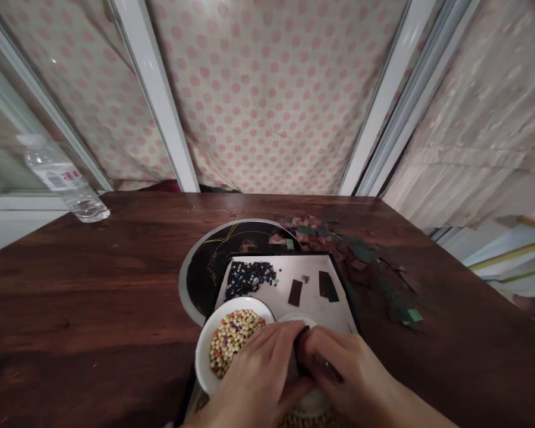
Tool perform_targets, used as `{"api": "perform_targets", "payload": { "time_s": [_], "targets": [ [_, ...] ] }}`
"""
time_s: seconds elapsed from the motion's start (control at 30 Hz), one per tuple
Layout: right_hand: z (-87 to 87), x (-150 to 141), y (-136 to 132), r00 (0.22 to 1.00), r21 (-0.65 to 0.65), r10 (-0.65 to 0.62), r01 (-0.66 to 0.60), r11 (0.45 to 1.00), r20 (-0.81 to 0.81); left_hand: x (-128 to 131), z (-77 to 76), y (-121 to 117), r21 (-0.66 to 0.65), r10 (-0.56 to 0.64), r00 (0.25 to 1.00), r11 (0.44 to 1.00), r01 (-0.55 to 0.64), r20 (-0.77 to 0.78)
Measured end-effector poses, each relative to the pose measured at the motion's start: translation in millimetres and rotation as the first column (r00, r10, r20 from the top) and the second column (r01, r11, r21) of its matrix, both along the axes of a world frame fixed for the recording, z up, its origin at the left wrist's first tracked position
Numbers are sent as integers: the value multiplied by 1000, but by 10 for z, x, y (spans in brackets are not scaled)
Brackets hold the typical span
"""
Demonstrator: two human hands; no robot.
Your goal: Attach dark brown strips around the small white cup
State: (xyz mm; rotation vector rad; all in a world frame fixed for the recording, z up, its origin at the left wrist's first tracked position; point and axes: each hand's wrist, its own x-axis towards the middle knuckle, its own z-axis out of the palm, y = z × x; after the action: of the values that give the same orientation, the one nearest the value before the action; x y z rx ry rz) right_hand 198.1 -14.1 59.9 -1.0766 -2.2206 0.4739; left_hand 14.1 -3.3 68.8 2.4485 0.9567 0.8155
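Between your two hands, near the bottom of the view, is a small dark piece (301, 352), mostly covered by your fingers; its exact shape you can't make out. Your left hand (261, 371) and right hand (350, 362) both have their fingers curled in and closed on it, fingertips close together, though the exact contact points are hidden. Beneath them you have a white dish (314, 405), partly covered. Just beside your left hand is a white bowl (204, 348) of pale beads (236, 330) with some orange and purple ones. Beyond, in the dark-rimmed tray (305, 267), lie black beads (249, 276), a lone brown strip (295, 292) and a dark green strip (330, 290) overlapping another. Past the tray's right side, brown and green scraps (361, 252) scatter across the wooden table (93, 297); a clear bottle (65, 178) stands at the far left.
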Motion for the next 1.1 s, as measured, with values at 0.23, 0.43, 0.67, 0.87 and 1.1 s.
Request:
{"api": "perform_targets", "payload": {
  "time_s": [0.23,0.43,0.67,0.87,1.1],
  "targets": [
    [-30,13,-30,1000,11,-9,9,1000,3,5,4,1,-6,2,1000,1000,-2,-8],
    [-15,27,-34,997,93,-76,72,993,32,21,-5,2,-17,7,1000,1000,-7,10],
    [-100,-11,-31,997,9,-50,50,999,-53,16,22,-6,-22,-12,1000,1000,11,-14],
    [-127,34,-78,993,-85,-47,38,996,-106,1,7,-19,-26,-7,1000,1000,7,-18],
    [-121,3,-49,995,-71,-72,67,995,-74,3,6,-22,-52,-7,1000,999,6,-28]
  ]
}}
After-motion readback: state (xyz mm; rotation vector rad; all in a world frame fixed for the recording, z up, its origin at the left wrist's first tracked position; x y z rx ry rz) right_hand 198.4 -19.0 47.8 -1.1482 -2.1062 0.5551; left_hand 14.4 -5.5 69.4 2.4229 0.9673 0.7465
